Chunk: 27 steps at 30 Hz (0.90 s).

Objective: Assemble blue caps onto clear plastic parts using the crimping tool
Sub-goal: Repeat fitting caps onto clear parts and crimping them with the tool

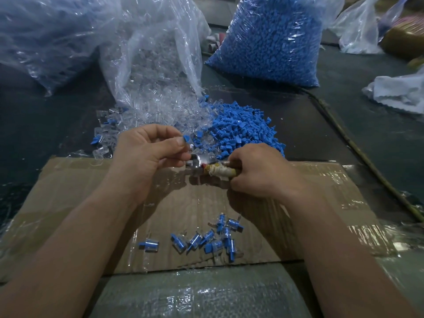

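Observation:
My left hand [146, 150] pinches a clear plastic part with a blue cap [187, 138] between thumb and fingers, right at the metal jaws of the crimping tool [199, 165]. My right hand [257, 171] grips the tool's tape-wrapped handle [218, 172]. Behind the hands lies a loose pile of blue caps [243, 131], and to its left a heap of clear parts [158, 111] spills from an open bag. Several assembled pieces [206, 241] lie on the taped cardboard sheet [91, 191] below my hands.
A full bag of blue caps [273, 40] stands at the back right, and a large clear bag [46, 37] at the back left. A white cloth [399, 92] lies at the right. A thin stick or cable [358, 148] runs diagonally along the dark table's right side.

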Motion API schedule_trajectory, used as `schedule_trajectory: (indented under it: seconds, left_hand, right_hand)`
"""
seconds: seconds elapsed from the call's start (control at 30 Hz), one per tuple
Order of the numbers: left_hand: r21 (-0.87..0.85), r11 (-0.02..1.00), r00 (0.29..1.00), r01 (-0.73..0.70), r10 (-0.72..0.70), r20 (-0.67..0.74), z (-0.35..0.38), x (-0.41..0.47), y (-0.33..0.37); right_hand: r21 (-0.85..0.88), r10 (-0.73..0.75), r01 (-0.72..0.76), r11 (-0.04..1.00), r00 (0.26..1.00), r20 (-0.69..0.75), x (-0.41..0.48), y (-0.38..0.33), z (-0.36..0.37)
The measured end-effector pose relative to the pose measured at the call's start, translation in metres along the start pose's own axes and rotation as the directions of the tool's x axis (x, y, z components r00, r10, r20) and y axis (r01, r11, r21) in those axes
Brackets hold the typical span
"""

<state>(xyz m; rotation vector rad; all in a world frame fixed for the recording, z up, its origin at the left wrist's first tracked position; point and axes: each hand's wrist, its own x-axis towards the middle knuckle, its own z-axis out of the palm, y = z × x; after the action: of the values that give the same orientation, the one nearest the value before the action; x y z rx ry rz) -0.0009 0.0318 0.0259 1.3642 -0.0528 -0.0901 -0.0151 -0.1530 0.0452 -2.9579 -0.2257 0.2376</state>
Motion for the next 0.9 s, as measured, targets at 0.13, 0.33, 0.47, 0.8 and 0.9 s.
schedule_trajectory:
  seconds: [0.13, 0.33, 0.47, 0.8, 0.9]
  left_hand:
    - [-0.011, 0.998, 0.998, -0.055, 0.054, -0.025, -0.002, 0.002, 0.0]
    - [-0.058, 0.995, 0.994, -0.082, 0.077, -0.079, -0.001, 0.003, 0.001]
    - [-0.044, 0.996, 0.994, -0.08, 0.076, -0.077, 0.001, 0.001, 0.0]
    - [-0.03, 0.994, 0.992, -0.103, 0.101, -0.07, 0.008, -0.003, 0.002]
    - [-0.014, 0.993, 0.991, -0.115, 0.114, -0.074, 0.01, -0.003, 0.003]
  right_hand:
    - [-0.03, 0.034, -0.036, 0.999, 0.996, -0.082, 0.003, -0.001, 0.006]
    - [0.081, 0.077, -0.062, 0.995, 0.978, -0.193, 0.002, 0.011, 0.002]
    - [0.208, 0.098, -0.039, 0.977, 0.955, -0.28, 0.0, 0.012, -0.002]
    - [0.276, 0.024, 0.032, 0.961, 0.98, -0.198, -0.003, -0.004, 0.003]
    - [0.266, -0.004, 0.054, 0.962, 0.983, -0.183, -0.003, -0.006, 0.005]
